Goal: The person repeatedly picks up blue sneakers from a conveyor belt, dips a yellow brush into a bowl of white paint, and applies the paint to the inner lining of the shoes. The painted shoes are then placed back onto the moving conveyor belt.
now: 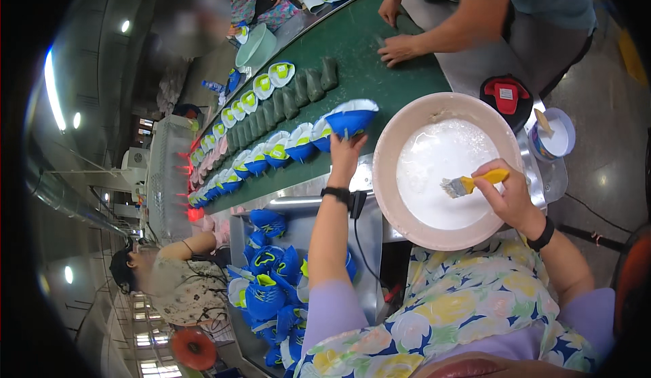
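Observation:
My left hand grips a blue shoe upper with a pale underside, at the near end of a row on the green conveyor belt. Pinched in my right hand is a paintbrush with a yellow handle. Its bristles, coated with white, are over the white liquid in a wide pinkish basin. More blue uppers with lime-green parts line the belt beside my left hand. Whether the bristles touch the liquid, I cannot tell.
Dark grey shoe-shaped pieces form another row. Below my left arm, a grey bin holds piled blue uppers. A co-worker's hands work across the belt. At right stand a red-and-black object and a small bucket of white liquid.

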Tool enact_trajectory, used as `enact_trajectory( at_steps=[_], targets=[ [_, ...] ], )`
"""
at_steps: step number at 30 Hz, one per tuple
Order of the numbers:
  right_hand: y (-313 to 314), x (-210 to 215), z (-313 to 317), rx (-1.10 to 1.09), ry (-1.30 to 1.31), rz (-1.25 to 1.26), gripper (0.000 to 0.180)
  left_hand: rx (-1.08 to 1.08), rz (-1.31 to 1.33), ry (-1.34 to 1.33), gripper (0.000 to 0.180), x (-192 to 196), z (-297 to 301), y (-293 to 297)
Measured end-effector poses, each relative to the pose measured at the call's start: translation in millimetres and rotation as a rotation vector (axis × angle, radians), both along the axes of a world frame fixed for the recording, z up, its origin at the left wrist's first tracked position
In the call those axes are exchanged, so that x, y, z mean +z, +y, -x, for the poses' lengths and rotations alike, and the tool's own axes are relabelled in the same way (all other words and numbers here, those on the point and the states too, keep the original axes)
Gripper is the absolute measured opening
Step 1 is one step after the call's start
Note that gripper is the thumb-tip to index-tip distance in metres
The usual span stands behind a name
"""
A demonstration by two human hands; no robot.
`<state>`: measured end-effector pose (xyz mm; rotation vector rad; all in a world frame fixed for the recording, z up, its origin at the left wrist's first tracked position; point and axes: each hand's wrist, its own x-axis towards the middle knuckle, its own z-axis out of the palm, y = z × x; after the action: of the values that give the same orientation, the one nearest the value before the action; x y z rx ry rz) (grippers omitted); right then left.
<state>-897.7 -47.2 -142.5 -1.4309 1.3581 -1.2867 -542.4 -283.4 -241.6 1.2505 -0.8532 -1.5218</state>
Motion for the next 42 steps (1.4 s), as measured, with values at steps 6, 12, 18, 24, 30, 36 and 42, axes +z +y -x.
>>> enact_trajectory(
  at_steps=[6,12,18,24,30,36,42],
  targets=[
    [2,-19,-4,-0.052,0.066,-0.012,0.013,-0.036,-0.232,-0.594,0.074,-48,-12,-20],
    [4,-41,0,-0.088,-0.25,-0.099,0.018,-0.356,0.194,-0.892,0.043,92,-58,56],
    [-3,-36,-5,-0.028,-0.254,-0.095,0.019,-0.685,-0.021,-1.514,0.06,143,-146,199],
    [-8,-24,-8,0.01,-0.083,-0.15,0.016,-0.661,-0.204,-1.565,0.074,120,-184,229],
    [-9,-4,5,0.024,-0.034,-0.129,0.018,-0.368,-0.238,-1.333,0.054,138,-194,231],
    [-13,2,11,0.018,-0.09,-0.224,0.02,-0.838,0.199,-1.483,0.052,158,-196,279],
    [-36,9,-3,0.162,0.11,-0.093,0.02,-0.348,-0.161,-1.37,0.036,124,-206,269]
  ],
)
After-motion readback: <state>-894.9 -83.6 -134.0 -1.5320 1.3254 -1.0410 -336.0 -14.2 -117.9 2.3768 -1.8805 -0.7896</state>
